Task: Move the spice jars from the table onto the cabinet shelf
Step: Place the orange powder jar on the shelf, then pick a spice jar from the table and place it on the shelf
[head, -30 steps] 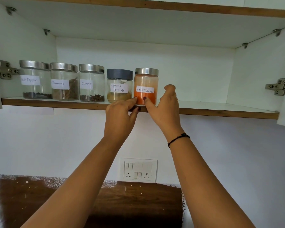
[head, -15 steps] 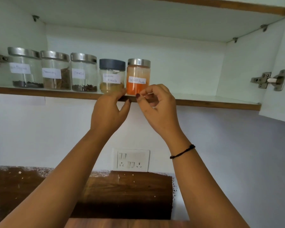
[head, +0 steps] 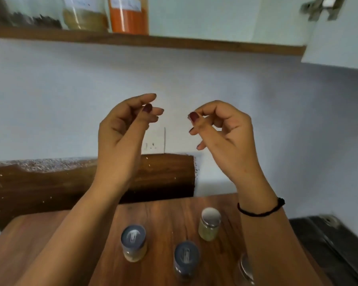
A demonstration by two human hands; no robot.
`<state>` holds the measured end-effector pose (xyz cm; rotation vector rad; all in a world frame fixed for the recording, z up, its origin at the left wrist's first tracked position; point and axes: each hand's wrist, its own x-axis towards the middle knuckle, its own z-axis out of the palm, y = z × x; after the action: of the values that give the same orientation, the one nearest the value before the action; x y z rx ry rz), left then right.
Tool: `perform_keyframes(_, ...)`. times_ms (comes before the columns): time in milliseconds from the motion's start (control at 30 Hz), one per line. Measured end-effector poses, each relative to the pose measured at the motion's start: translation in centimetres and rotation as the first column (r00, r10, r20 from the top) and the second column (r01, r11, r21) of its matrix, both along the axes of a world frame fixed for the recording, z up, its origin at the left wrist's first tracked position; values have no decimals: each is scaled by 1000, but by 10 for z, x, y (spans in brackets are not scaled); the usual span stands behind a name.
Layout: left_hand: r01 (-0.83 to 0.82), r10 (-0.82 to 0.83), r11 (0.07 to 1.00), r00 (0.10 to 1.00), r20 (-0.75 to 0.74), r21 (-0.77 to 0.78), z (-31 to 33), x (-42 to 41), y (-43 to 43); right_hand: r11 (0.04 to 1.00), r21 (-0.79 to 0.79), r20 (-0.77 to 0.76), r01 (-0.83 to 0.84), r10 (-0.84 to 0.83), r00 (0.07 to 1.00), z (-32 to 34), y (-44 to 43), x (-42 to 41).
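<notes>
Head view: left hand [head: 124,124] and right hand [head: 221,129] raised apart, fingers loosely curled, gripping nothing. Below on the table [head: 170,211], upright: left grey-lidded jar [head: 133,242], middle grey-lidded jar [head: 186,259], silver-lidded jar [head: 209,223], fourth jar [head: 245,269] half hidden behind the right forearm. Silver-lidded jar nearest the right hand. Likely calls for reaching down.

Both arms reach up in front of the person, side by side. The left hand [head: 126,129] has its fingers bent a little, with the thumb near them — it holds nothing. The right hand [head: 223,131] is up too, its fingers loosely curled and the thumb close to the first finger — nothing in it. The two hands do not touch.
</notes>
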<state>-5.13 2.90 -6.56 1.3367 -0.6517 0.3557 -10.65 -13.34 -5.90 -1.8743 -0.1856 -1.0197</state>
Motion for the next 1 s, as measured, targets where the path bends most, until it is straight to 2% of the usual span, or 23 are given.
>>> perform_keyframes(267,192,-161,975,959,-232,116,-78,-30,-33,989,130,-180,70,-46,983,-74,-39,-70)
perform_keyframes(433,324,-262,926,921,-288,194,-110,-53,-52,981,157,-308,115,-62,949,-117,-59,-99)
perform_keyframes(533,377,-298,894,904,-306,244,-128,-64,-65,971,192,-319,142,-75,945,-134,-71,-111)
perform_keyframes(800,397,-230,813,891,-391,427,-187,-69,-80,960,232,-386,158,-58,921,-183,-86,-128)
perform_keyframes(1000,358,-133,797,890,-436,487,-214,-65,-77,980,185,-516,74,33,856,-225,-75,-114)
